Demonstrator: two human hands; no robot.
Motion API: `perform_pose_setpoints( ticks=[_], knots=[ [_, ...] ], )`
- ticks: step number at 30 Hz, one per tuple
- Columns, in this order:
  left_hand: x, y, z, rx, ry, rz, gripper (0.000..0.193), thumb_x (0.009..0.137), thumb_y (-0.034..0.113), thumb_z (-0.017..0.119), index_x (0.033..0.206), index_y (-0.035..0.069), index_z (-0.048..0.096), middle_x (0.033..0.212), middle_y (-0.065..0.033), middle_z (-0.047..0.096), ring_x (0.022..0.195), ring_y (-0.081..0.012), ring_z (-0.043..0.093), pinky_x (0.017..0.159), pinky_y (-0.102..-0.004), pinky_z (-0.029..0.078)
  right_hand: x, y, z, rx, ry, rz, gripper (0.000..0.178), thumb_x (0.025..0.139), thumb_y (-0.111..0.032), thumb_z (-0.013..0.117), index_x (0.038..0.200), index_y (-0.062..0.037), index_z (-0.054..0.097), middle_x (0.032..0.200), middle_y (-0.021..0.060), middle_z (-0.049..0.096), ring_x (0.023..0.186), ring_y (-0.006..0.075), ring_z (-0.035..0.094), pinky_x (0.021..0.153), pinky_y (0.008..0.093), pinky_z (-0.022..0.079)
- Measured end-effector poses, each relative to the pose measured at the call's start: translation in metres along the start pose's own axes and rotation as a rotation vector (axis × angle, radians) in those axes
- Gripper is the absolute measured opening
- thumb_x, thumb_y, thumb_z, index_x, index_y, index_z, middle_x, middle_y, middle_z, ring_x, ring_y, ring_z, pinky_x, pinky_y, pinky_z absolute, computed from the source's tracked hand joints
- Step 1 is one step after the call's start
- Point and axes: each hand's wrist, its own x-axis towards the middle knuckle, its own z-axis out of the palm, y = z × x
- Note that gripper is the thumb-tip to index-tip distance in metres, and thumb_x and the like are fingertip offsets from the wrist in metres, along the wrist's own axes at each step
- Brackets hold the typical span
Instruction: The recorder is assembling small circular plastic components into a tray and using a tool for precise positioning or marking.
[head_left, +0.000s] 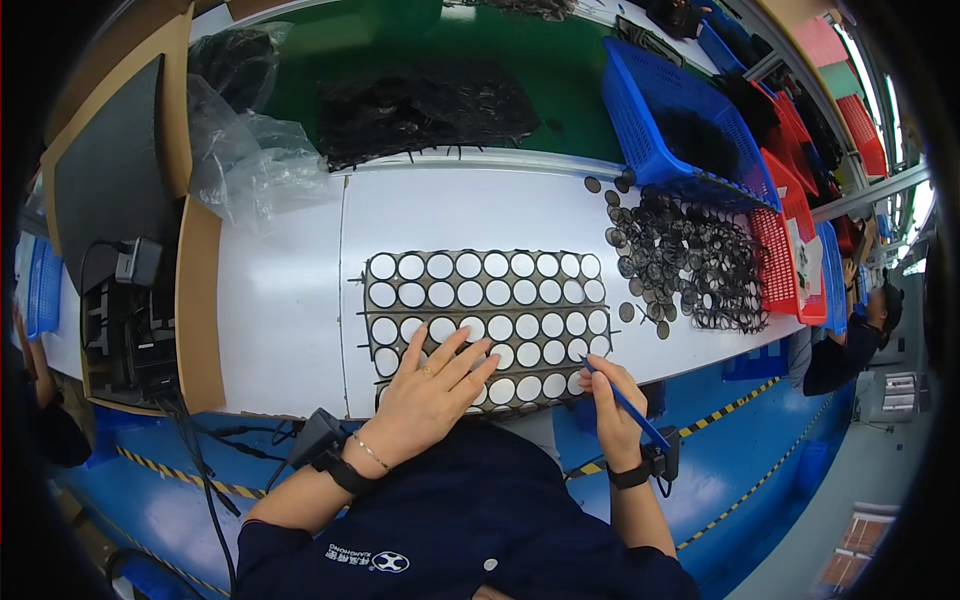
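A dark sheet [490, 310] with rows of round white circles lies on the white table before me. Whether the circles are holes showing the table or white discs, I cannot tell. My left hand [425, 395] rests on its near left part, palm down, fingers spread. At the sheet's near right corner, my right hand [617, 405] grips a slim blue pen-shaped tool [642, 420], its tip by a circle near the right edge. A heap of small dark round discs [680, 250] lies to the right, some scattered singly beside the sheet.
A blue basket [640, 110] stands at the back right, with red baskets [775, 265] beside the heap. Clear plastic bags [250, 170] and an open cardboard box [200, 300] are at the left. Dark sheets [420, 110] lie on a green surface beyond. Another person [850, 345] is far right.
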Motion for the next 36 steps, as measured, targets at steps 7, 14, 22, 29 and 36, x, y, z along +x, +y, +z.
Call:
perform_pose_setpoints(
  ticks=[7,14,22,29,36],
  knots=[
    [0.005,0.007,0.002,0.036,0.016,-0.032,0.043,0.089,0.013,0.071,0.132,0.014,0.064,0.14,-0.0035,0.059,0.139,-0.0263,0.049,0.115,-0.0644,0.028,0.002,0.005,0.008,-0.101,0.004,-0.073,0.021,0.094,-0.004,0.07,0.114,0.0019,0.071,0.097,0.0143,0.072,0.087,0.023,0.07,0.077,0.0311,0.054],
    [0.022,0.021,0.013,0.004,0.033,0.007,0.048,0.088,0.019,0.073,0.135,0.017,0.063,0.144,-0.0029,0.057,0.143,-0.0264,0.045,0.115,-0.066,0.025,0.01,-0.003,0.018,-0.086,0.018,-0.092,0.017,0.094,-0.005,0.07,0.11,0.0018,0.072,0.099,0.0149,0.071,0.088,0.0244,0.069,0.077,0.0317,0.053],
    [0.027,0.024,0.018,0.042,-0.087,-0.008,0.056,0.09,0.042,0.071,0.143,0.033,0.058,0.153,-0.0018,0.048,0.149,-0.0302,0.034,0.113,-0.0732,0.02,0.011,0.0,0.015,-0.096,-0.048,-0.069,0.015,0.092,-0.005,0.071,0.106,0.0012,0.073,0.096,0.0138,0.072,0.086,0.0254,0.07,0.077,0.0324,0.054],
    [0.027,0.025,0.019,0.073,-0.107,-0.005,0.053,0.092,0.043,0.069,0.143,0.036,0.057,0.154,-0.002,0.046,0.15,-0.0298,0.032,0.112,-0.0745,0.018,0.009,0.004,0.016,-0.103,-0.043,-0.089,0.014,0.09,-0.005,0.073,0.103,-0.0002,0.074,0.094,0.014,0.073,0.084,0.0278,0.07,0.076,0.0339,0.054],
    [0.027,0.025,0.018,0.073,-0.113,-0.005,0.052,0.093,0.044,0.067,0.143,0.035,0.057,0.155,-0.002,0.045,0.15,-0.0296,0.031,0.112,-0.0747,0.018,0.007,0.003,0.019,-0.098,-0.045,-0.105,0.014,0.089,-0.005,0.073,0.102,-0.001,0.074,0.093,0.0141,0.073,0.084,0.0282,0.07,0.076,0.0345,0.054]
  ],
)
